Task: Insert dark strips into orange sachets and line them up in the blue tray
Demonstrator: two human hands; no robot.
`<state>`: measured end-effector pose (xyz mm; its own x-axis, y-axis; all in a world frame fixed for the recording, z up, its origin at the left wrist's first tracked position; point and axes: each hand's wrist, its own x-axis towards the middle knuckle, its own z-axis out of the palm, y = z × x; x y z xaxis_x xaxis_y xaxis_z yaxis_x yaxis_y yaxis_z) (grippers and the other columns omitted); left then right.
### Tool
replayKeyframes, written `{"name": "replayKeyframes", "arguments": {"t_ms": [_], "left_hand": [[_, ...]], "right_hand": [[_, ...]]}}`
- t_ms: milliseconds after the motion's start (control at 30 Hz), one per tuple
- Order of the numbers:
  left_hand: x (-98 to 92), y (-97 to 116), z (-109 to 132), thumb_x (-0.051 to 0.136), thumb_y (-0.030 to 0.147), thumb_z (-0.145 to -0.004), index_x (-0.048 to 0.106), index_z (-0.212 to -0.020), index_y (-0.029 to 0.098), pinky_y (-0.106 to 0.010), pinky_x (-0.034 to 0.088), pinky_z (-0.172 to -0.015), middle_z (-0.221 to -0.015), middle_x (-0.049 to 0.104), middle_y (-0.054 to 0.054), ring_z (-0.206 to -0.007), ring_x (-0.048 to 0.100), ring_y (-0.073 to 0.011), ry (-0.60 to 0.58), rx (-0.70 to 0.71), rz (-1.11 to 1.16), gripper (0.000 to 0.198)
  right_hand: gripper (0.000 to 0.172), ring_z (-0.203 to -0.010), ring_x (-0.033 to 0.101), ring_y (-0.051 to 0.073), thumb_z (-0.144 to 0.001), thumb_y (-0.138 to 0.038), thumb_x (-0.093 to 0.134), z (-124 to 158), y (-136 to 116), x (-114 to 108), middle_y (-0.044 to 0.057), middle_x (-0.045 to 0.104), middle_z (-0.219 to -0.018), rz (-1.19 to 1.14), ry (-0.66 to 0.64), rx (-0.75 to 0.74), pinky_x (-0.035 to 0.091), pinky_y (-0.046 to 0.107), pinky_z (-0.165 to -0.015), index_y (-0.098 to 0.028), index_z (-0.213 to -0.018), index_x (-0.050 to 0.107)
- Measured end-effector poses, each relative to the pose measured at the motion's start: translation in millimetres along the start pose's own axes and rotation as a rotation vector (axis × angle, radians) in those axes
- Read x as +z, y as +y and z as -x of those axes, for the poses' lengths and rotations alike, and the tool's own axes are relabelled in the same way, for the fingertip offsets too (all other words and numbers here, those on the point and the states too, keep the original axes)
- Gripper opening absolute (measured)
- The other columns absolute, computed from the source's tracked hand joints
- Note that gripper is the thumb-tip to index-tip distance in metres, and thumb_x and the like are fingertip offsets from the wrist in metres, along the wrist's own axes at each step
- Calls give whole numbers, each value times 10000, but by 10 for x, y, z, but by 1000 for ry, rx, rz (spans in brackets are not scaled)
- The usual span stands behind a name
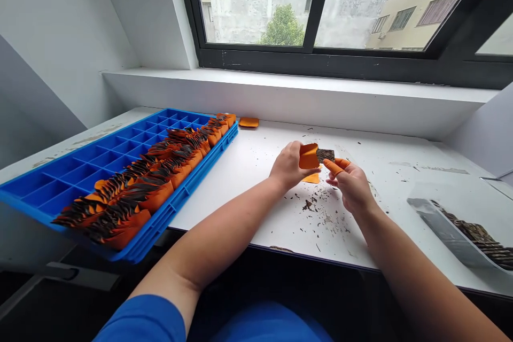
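Note:
My left hand [287, 164] is closed on a small orange pouch [308, 156], held just above the white table. Wearing orange finger covers, my right hand [353, 186] pinches a flat, dark brown pressed block [326, 155] of coarse, flaky material. The block's left end meets the pouch's right edge; I cannot tell whether it reaches inside. Under the hands lies another orange piece [311, 177], partly covered by my left hand. Dark crumbs [309, 204] are scattered on the table below.
A blue compartment tray [86, 173] at left holds rows of orange pouches [156, 197] with dark edges. Another orange pouch [249, 122] lies near the back ledge. At right, a clear plastic container [436, 230] holds several dark blocks [476, 232]. A window sill [300, 80] runs behind.

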<state>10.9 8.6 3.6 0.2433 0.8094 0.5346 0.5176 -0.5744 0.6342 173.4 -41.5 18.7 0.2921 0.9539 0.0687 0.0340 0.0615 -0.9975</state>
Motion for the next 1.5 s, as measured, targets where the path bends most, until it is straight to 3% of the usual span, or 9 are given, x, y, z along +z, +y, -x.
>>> {"name": "replayKeyframes", "arguments": {"t_ms": [233, 467, 633, 800, 1033, 1100, 1233, 1367, 1500], "left_hand": [[42, 5, 15, 904, 382, -685, 460, -1167, 224, -493, 517, -903, -1131, 608, -111, -1071, 610, -310, -18, 80, 14, 674], [37, -23, 44, 888, 404, -685, 480, -1132, 219, -456, 540, -829, -1085, 593, -89, -992, 604, -275, 63, 10, 118, 633], [31, 34, 46, 860, 412, -715, 512, -1090, 210, -433, 535, -802, -1037, 607, -81, -944, 606, -251, 29, 20, 160, 550], [21, 88, 59, 869, 307, -695, 524, -1161, 203, -439, 530, -869, -1122, 620, -94, -1034, 610, -268, 45, 66, 149, 589], [31, 60, 54, 863, 437, -731, 545, -1269, 228, -408, 528, -829, -1236, 639, -122, -1071, 619, -277, 47, 72, 228, 659], [20, 52, 42, 836, 414, -767, 584, -1214, 219, -384, 518, -799, -1168, 675, -109, -995, 635, -247, 47, 46, 245, 549], [-11, 6, -3, 641, 372, -929, 650, -910, 194, -324, 484, -703, -859, 707, -54, -769, 622, -171, 62, -73, 371, 178], [-17, -54, -28, 618, 364, -927, 622, -788, 194, -290, 452, -666, -760, 668, -28, -717, 580, -150, 86, -141, 450, 221], [6, -56, -12, 655, 430, -897, 631, -752, 189, -286, 439, -656, -735, 657, -29, -695, 565, -147, 35, -174, 497, 282]], "right_hand": [[363, -604, 487, 126, -592, -445, 838, -21, 15, 22, 5, 597, -724, -49, 135, -88, 423, 313, -579, -201, -780, 647], [409, -567, 437, 100, -558, -473, 901, -29, 17, 20, -33, 553, -643, -180, 7, -88, 415, 301, -587, -208, -740, 647], [409, -565, 442, 107, -600, -513, 885, -62, 31, 4, -38, 538, -637, -214, 10, -131, 421, 307, -587, -225, -748, 636], [412, -584, 479, 113, -610, -499, 889, -85, 42, -34, -26, 559, -666, -206, 34, -166, 426, 307, -589, -221, -760, 625], [326, -575, 478, 122, -751, -511, 792, -75, 37, -73, -12, 578, -696, -159, -33, -208, 461, 339, -626, -241, -848, 639], [312, -629, 534, 140, -733, -485, 810, -78, 35, -69, 8, 618, -738, -144, -24, -243, 480, 347, -657, -238, -838, 650], [307, -718, 590, 172, -679, -441, 847, -112, 56, -69, 39, 676, -795, -41, 19, -275, 484, 357, -684, -216, -808, 682], [312, -734, 597, 175, -682, -449, 840, -144, 84, -81, 45, 683, -792, -53, -8, -181, 473, 345, -669, -209, -805, 683], [337, -781, 604, 179, -677, -481, 828, -128, 50, -84, 46, 682, -839, -132, 1, -242, 468, 333, -682, -219, -810, 663]]}}
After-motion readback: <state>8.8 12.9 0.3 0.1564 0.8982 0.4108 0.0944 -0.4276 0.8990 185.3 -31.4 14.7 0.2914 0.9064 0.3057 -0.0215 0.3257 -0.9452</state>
